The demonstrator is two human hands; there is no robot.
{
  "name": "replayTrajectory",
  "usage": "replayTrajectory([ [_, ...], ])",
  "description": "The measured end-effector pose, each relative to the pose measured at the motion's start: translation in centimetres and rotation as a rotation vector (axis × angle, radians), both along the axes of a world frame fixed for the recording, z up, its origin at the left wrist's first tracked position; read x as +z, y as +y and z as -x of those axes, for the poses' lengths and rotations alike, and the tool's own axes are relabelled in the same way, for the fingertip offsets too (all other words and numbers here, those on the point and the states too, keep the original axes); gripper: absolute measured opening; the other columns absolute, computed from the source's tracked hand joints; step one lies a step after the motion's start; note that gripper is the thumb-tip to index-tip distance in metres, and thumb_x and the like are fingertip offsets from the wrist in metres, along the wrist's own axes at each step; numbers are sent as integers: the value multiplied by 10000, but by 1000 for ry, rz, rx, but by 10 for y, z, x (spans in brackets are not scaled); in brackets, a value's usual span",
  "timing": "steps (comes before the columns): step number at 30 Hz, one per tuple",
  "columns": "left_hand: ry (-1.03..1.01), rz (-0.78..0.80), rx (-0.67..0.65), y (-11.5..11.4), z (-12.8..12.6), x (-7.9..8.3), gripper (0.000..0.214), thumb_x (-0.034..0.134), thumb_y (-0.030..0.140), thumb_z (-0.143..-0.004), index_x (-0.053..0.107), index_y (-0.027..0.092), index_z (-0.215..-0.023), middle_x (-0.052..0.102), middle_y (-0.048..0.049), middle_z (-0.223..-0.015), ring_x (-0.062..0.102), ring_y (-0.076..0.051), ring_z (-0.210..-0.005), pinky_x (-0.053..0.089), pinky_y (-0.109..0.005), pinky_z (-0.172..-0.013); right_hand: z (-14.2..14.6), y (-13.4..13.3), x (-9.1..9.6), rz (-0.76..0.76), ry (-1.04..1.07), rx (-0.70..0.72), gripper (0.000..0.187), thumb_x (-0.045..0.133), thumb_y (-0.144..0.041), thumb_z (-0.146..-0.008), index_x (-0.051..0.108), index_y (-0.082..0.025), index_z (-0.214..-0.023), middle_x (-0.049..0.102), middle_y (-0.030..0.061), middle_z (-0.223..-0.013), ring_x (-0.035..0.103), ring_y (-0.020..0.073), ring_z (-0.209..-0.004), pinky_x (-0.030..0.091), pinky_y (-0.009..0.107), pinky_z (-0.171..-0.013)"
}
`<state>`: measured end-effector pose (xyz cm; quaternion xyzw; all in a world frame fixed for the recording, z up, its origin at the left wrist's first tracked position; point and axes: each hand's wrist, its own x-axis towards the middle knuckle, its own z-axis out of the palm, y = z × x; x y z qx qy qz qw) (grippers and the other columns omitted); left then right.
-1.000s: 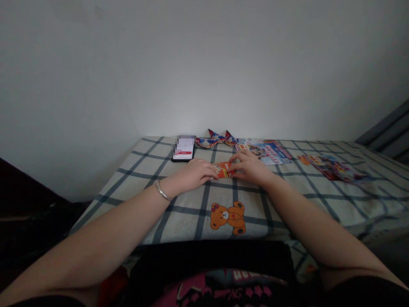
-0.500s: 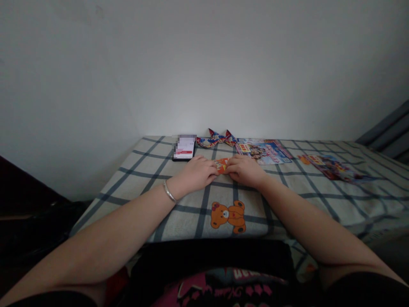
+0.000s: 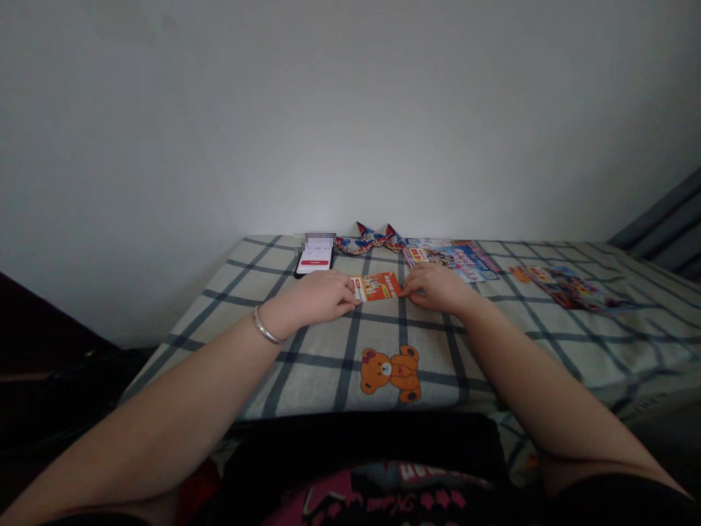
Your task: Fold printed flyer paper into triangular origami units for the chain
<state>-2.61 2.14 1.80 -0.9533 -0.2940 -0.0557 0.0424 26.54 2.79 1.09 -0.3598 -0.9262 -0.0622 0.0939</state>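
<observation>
Near the centre of the frame, the left hand (image 3: 324,298) is pinching the left end of an orange paper (image 3: 377,287); the right hand (image 3: 435,288) is gripping its right edge. The paper is spanning the gap between them, over a checked cloth (image 3: 323,372). Beyond the left hand, a lit phone (image 3: 316,264) is lying, with a folded strip (image 3: 358,246) at its right. Right of centre, two flyers (image 3: 468,261) are lying.

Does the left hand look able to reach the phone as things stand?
Probably yes: the phone lies just beyond the left hand, nothing between them, though that hand holds the orange paper.
</observation>
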Motion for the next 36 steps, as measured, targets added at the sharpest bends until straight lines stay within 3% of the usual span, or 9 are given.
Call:
replayTrajectory([
  [8,-23,41,12,-1,0,-2,226,518,282,-913,733,213,-915,671,-43,-959,629,-161,-868,481,-274,-790,9,-7,6,2,-86,-35,257,544,-121,-803,749,-220,-921,727,44,-1003,624,221,-970,464,346,-898],
  [11,-33,-63,83,-5,-5,-5,226,512,304,-929,691,170,-895,651,-70,-952,625,-178,-841,482,-289,-742,15,-11,7,-10,-92,-56,181,559,-183,-831,723,-195,-907,709,65,-963,621,225,-943,466,335,-849],
  [15,-8,-205,164,-13,-13,-7,224,470,292,-945,642,162,-1006,656,-81,-927,628,-204,-803,487,-326,-718,17,-12,6,-44,-75,-61,156,559,-219,-864,702,-175,-904,698,78,-934,622,219,-905,461,324,-804],
  [20,-123,-245,210,-15,-15,-12,337,521,281,-919,556,149,-1227,615,-124,-1198,587,-252,-1063,468,-385,-912,14,-12,6,-53,-79,-51,141,572,-217,-862,704,-186,-904,708,69,-930,623,222,-908,452,325,-817],
  [24,-173,-136,226,-8,-13,-21,421,549,328,-910,519,134,-1283,605,-142,-1241,565,-263,-1122,440,-417,-969,16,-11,6,-54,-71,-78,149,574,-230,-870,713,-202,-914,722,64,-960,628,226,-930,453,331,-826],
  [29,-264,-107,228,-2,-12,-26,465,584,324,-883,500,160,-1311,579,-126,-1224,561,-267,-1094,458,-422,-940,19,-10,0,-83,-41,-221,239,572,-320,-894,692,-230,-1080,726,73,-1035,639,249,-985,467,356,-847],
  [36,-358,-141,46,0,-15,-29,536,591,143,-846,449,197,-1359,482,-115,-1222,514,-242,-1111,479,-402,-946,20,-10,-9,-92,124,-302,551,621,-321,-859,487,-224,-1384,631,107,-1287,604,280,-1131,487,417,-938],
])
